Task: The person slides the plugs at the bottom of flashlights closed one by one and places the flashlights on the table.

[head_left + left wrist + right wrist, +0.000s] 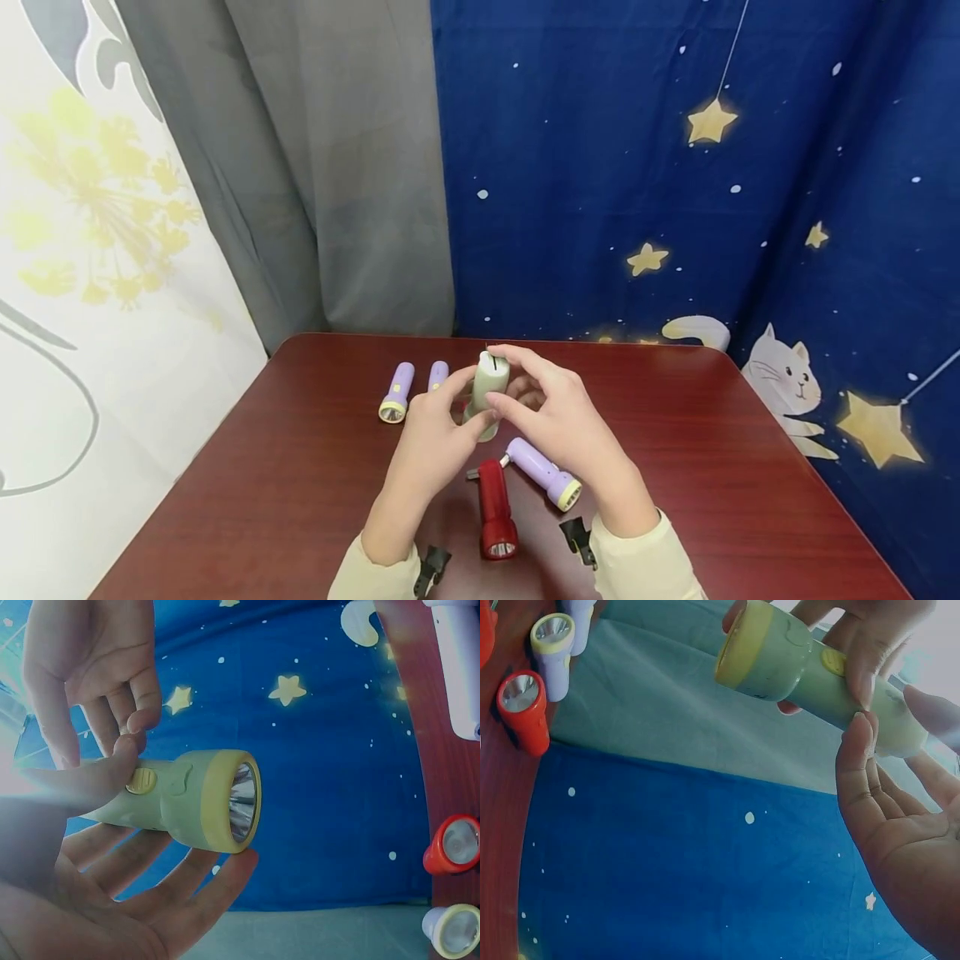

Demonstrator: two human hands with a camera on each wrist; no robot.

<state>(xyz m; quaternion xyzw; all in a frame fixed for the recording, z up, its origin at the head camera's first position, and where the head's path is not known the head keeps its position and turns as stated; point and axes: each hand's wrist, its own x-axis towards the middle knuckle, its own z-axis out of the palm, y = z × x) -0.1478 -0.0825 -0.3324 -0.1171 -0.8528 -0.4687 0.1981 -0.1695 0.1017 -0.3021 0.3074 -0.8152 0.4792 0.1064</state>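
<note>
A pale green flashlight (pixel 490 385) with a yellow head ring is held up off the table, its tail upward in the head view. My left hand (pixel 429 442) grips its body, the thumb beside the yellow switch (pixel 141 781) and the fingers under the barrel. At the tail end, my right hand (pixel 566 417) pinches the flashlight between thumb and forefinger. A dark line shows on the white tail face. Below the hands lie a red flashlight (pixel 495 508) and a purple flashlight (pixel 542 472), each with a small piece sticking out at its tail.
Farther back on the dark red table (pixel 247 467) lie a second purple flashlight (pixel 397 392) and a third purple flashlight (pixel 438 373), partly behind my left hand. Another red flashlight (pixel 525 709) shows in the right wrist view. Grey and blue curtains hang behind the table.
</note>
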